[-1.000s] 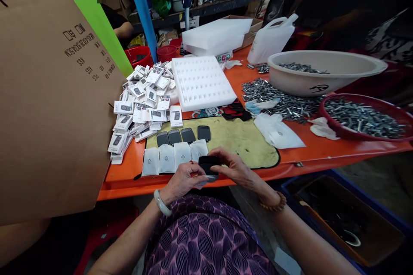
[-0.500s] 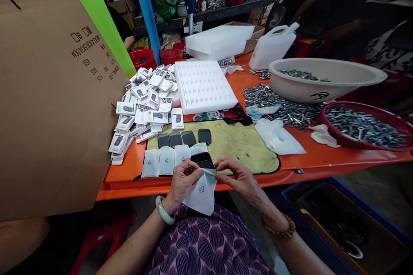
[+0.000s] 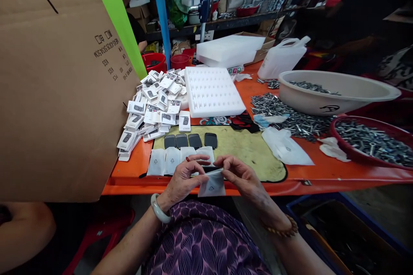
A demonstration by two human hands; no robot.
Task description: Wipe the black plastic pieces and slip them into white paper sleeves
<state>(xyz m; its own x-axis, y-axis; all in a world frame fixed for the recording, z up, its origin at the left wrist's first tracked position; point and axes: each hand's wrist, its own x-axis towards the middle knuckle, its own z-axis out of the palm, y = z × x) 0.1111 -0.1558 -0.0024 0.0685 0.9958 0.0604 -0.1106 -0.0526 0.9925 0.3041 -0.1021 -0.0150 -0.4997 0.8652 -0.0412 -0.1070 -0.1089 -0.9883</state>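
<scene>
A small white translucent plastic bag (image 3: 212, 184) with a recycling mark hangs between my hands at the table's front edge. My left hand (image 3: 189, 175) pinches its upper left corner, and my right hand (image 3: 238, 173) pinches the upper right corner. Part of a dark flat piece shows at the bag's mouth, mostly hidden behind my fingers. Just beyond my hands, several white bags (image 3: 172, 160) lie side by side on a yellow mat (image 3: 248, 150). Above them is a row of black rounded-square pieces (image 3: 195, 141).
Small white printed boxes (image 3: 151, 109) are heaped at left beside a large cardboard box (image 3: 61, 94). A white foam tray (image 3: 214, 94) lies behind the mat. At right are loose metal parts (image 3: 290, 116), a white basin (image 3: 335, 99), a red basin (image 3: 351, 154) and a plastic jug (image 3: 280, 60).
The bag has turned from slanted to hanging nearly upright. The dark piece, plainly visible above the bag's mouth before, is now mostly out of sight. The camera view has shifted slightly.
</scene>
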